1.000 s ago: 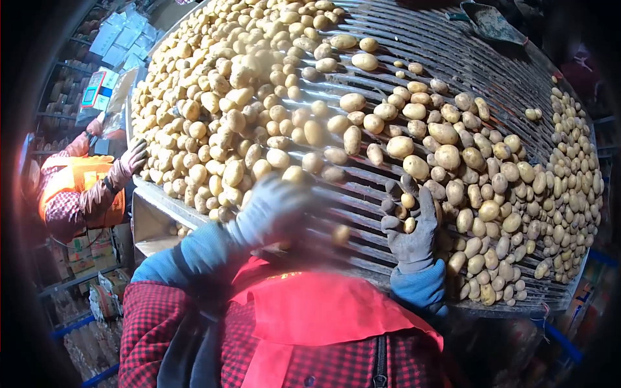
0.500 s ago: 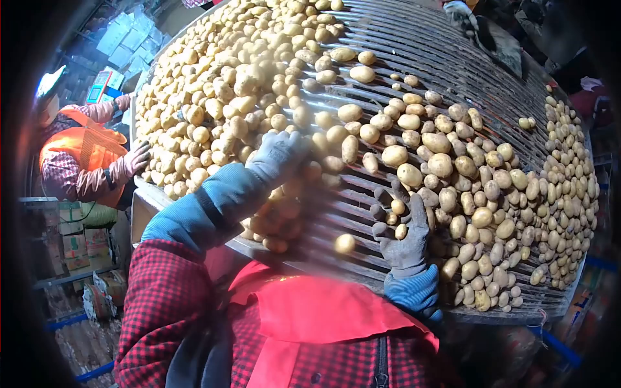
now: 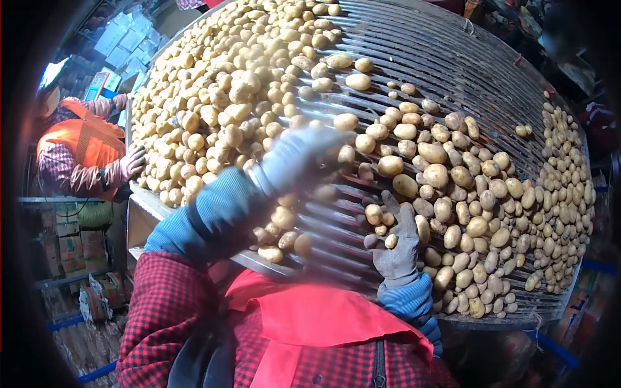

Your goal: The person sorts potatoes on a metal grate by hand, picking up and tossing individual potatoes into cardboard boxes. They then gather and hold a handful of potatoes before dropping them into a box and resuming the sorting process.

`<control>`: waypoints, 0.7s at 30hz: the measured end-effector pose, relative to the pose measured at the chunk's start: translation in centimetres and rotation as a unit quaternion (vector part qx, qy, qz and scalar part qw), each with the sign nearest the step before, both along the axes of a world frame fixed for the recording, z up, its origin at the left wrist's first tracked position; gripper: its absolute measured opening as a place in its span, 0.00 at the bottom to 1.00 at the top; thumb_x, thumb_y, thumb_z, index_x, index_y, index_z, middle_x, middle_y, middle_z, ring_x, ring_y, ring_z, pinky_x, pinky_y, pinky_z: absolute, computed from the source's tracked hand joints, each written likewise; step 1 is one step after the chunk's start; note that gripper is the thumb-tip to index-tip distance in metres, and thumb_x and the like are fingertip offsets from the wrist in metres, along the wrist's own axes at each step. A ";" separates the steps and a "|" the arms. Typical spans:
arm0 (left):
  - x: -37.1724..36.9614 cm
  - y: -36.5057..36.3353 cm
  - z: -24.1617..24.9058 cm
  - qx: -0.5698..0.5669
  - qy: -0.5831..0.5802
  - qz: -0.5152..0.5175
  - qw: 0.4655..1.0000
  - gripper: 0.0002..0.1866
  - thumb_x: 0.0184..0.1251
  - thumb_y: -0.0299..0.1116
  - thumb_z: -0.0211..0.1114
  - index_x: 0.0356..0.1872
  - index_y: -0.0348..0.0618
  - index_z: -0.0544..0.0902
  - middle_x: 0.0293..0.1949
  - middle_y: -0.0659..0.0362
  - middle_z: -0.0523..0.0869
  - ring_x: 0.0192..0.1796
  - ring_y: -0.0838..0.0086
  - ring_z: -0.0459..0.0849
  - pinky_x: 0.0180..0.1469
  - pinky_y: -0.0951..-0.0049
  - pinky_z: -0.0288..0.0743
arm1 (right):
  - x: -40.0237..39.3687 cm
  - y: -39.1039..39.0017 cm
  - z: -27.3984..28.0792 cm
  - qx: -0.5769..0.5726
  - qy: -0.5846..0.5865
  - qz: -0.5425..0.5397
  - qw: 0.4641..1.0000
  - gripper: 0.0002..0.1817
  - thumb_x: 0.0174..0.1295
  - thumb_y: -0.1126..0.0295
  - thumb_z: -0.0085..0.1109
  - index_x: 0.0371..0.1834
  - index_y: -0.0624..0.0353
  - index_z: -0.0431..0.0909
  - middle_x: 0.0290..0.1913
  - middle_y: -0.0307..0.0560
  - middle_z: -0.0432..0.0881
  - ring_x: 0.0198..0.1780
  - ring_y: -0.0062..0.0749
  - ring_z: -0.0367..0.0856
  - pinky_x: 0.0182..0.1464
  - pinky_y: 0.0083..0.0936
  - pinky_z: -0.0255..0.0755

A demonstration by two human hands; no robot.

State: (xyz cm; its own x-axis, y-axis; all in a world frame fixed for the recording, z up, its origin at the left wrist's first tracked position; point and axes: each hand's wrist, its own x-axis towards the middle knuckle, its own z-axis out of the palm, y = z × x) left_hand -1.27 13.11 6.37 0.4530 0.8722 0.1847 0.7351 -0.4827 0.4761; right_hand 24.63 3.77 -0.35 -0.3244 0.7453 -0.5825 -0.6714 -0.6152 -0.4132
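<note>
My left hand, in a pale grey glove, is smeared by motion above the slatted table, between two spreads of potatoes; its fingers cannot be made out. Beneath and beside it lie potatoes near the front edge. Lower right, my right hand wears a darker grey glove, its fingers curled around several small potatoes. Just past its fingers sits the right-hand spread of potatoes. A dense heap of pale potatoes covers the table's left side.
At the left edge stands a person in an orange vest, one gloved hand on the heap's border. White boxes are stacked behind. More potatoes line the table's far right. Cartons sit at lower left.
My left hand has swept rightward across the slats. The right hand has shifted slightly down and its fingers are more curled. A gloved hand at the table's far side is gone from view.
</note>
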 end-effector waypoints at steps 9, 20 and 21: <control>-8.4 11.8 -5.1 -0.134 0.382 0.197 0.893 0.23 0.70 0.40 0.64 0.64 0.53 0.74 0.46 0.50 0.89 0.50 0.53 0.89 0.48 0.53 0.80 | 0.4 -0.1 0.0 -0.002 0.017 -0.015 1.000 0.30 0.77 0.42 0.46 0.70 0.50 0.72 0.61 0.50 0.83 0.48 0.38 0.87 0.37 0.24 0.81; -8.7 12.1 -6.7 -0.134 0.443 0.115 0.879 0.26 0.66 0.27 0.62 0.66 0.59 0.77 0.43 0.53 0.90 0.48 0.55 0.90 0.46 0.55 0.83 | 1.1 -0.1 -0.2 0.016 0.092 -0.021 0.995 0.28 0.77 0.44 0.49 0.71 0.47 0.72 0.66 0.51 0.80 0.56 0.43 0.85 0.43 0.27 0.82; -8.1 12.0 -6.5 -0.133 0.457 0.125 0.870 0.25 0.67 0.29 0.62 0.66 0.59 0.77 0.44 0.53 0.90 0.49 0.55 0.90 0.46 0.54 0.83 | 1.0 -0.1 -0.1 0.014 0.096 -0.021 0.995 0.27 0.77 0.44 0.49 0.71 0.47 0.72 0.66 0.51 0.80 0.56 0.43 0.85 0.43 0.26 0.82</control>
